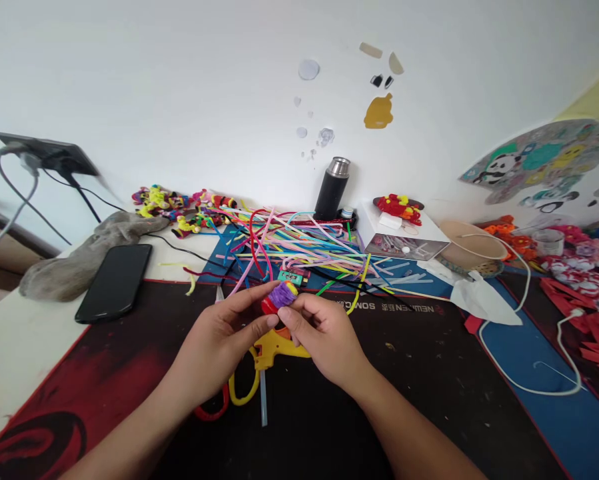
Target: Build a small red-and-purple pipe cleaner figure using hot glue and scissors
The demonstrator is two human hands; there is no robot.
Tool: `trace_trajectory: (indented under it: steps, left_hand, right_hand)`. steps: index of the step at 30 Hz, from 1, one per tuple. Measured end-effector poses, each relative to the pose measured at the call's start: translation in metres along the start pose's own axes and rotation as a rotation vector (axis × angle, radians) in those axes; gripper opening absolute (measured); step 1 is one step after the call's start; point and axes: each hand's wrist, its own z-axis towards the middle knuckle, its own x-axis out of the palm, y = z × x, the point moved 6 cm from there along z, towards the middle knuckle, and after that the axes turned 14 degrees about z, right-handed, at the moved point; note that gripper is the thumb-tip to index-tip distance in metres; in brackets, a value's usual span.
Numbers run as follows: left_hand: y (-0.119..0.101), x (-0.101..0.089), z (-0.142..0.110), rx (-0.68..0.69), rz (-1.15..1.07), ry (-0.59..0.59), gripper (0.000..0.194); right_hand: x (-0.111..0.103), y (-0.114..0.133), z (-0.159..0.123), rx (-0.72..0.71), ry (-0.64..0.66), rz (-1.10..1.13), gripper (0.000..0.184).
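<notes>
Between both hands, above the desk mat, is a small coil of fuzzy pipe cleaner [280, 295], purple around the middle with red below and yellow at its upper end. My left hand [222, 337] pinches it from the left with thumb and fingers. From the right, my right hand [329, 337] closes on it, thumb pressed to its lower edge. A yellow glue gun [272, 347] lies beneath the hands, partly hidden, and a clear glue stick [264, 400] juts out from it. Beside it are a red loop handle [213, 413] and a yellow loop handle [236, 400], apparently scissors.
Loose pipe cleaners [299, 243] are heaped behind the hands. A black thermos [332, 190] stands by the wall, near a white box [404, 233]. At left lie a phone [113, 283] and a grey pouch [89, 253]. A white cable [529, 390] curves across the right side.
</notes>
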Motion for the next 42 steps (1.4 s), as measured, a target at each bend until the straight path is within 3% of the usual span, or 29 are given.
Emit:
trace_trajectory:
  steps: [8, 13, 19, 32, 42]
  left_hand:
    - [-0.004, 0.002, -0.003, 0.045, 0.064, 0.002, 0.045]
    - [-0.009, 0.003, -0.003, 0.005, -0.025, 0.067, 0.046]
    - [-0.01, 0.004, 0.0, 0.014, -0.128, 0.028, 0.039]
    - [0.009, 0.005, 0.008, -0.132, -0.285, -0.007, 0.046]
    - [0.016, 0.006, 0.01, -0.222, -0.467, -0.074, 0.044]
  right_hand:
    - [-0.001, 0.004, -0.001, -0.004, -0.012, 0.014, 0.036]
    - [-0.001, 0.006, -0.001, -0.027, -0.016, 0.03, 0.036]
    - [0.002, 0.001, -0.001, -0.04, 0.006, -0.005, 0.029]
    - [0.003, 0.0, -0.001, -0.043, 0.036, 0.005, 0.022]
    - [-0.001, -0.002, 0.001, 0.023, -0.007, -0.004, 0.029]
